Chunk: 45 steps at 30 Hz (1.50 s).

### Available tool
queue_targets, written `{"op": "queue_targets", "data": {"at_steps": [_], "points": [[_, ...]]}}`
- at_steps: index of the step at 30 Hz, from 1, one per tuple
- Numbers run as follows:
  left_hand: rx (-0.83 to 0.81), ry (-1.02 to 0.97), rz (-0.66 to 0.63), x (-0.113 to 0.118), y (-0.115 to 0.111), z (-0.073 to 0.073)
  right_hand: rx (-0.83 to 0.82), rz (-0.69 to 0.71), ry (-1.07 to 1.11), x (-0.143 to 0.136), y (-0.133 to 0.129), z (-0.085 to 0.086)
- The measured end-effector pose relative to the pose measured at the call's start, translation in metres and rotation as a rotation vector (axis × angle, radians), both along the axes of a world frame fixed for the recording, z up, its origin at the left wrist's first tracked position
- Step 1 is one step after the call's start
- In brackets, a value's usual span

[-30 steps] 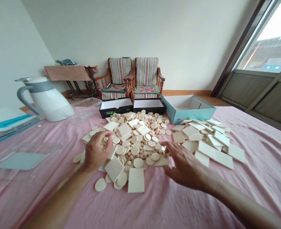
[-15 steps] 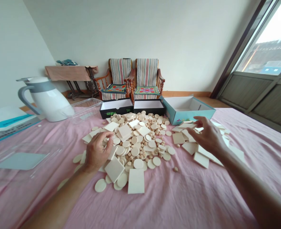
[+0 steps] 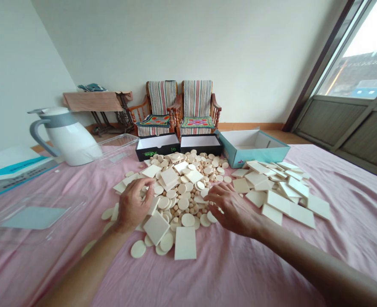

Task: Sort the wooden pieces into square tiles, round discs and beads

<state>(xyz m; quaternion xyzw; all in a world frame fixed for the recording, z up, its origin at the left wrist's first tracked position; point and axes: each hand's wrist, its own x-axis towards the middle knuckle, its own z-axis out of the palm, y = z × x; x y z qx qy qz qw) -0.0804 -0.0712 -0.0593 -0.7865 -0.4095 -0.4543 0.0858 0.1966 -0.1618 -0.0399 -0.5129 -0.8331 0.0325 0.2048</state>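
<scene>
My left hand [image 3: 134, 204] hovers at the left side of a pile of pale wooden pieces, its fingers curved and the thumb apart, with nothing visible in them. A thin wooden square [image 3: 156, 227] lies just below it. Over the right side of the same pile is my right hand [image 3: 231, 207], fingers spread and bent downward, also without a visible piece. The pile mixes round wooden discs [image 3: 184, 204], small wooden cubes [image 3: 176, 210] and more squares. To the right lies a separate heap of wooden squares [image 3: 278, 200].
Behind the pile stand two black boxes [image 3: 158, 152] [image 3: 201, 151] and a larger light-blue box [image 3: 259, 155]. A white jug [image 3: 76, 143], clear plastic trays [image 3: 44, 202] and a plastic packet [image 3: 18, 170] are on the left. A pink cloth [image 3: 239, 273] covers the table.
My right hand has moved left, from above the heap of squares to the right side of the mixed pile. The left hand stays nearly in place.
</scene>
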Motion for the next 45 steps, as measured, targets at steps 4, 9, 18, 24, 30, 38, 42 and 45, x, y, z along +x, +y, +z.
{"op": "queue_targets", "data": {"at_steps": [4, 9, 18, 24, 30, 38, 42, 45], "points": [[-0.005, -0.006, -0.006, 0.001, 0.000, 0.000, -0.017, -0.088, -0.100, -0.004, 0.012, -0.001], [-0.009, -0.010, -0.002, 0.000, -0.001, 0.001, -0.034, -0.203, -0.203, -0.010, 0.025, -0.002], [-0.015, 0.001, -0.012, -0.001, 0.001, 0.000, -0.153, -0.212, -0.292, -0.017, 0.038, 0.010], [-0.010, 0.009, -0.015, -0.003, 0.004, -0.003, -0.162, -0.222, -0.266, -0.016, 0.044, 0.005], [0.004, 0.009, -0.024, -0.001, 0.003, -0.002, -0.014, -0.222, -0.311, -0.022, 0.033, 0.010], [-0.008, 0.015, -0.023, -0.003, 0.003, -0.001, 0.092, -0.270, -0.406, -0.022, 0.020, 0.030], [0.002, 0.015, -0.021, -0.002, 0.003, -0.001, 0.053, -0.493, -0.331, 0.032, 0.021, 0.029], [0.001, 0.025, -0.029, -0.001, 0.002, -0.001, 0.054, -0.691, -0.331, 0.081, 0.022, 0.023]]}}
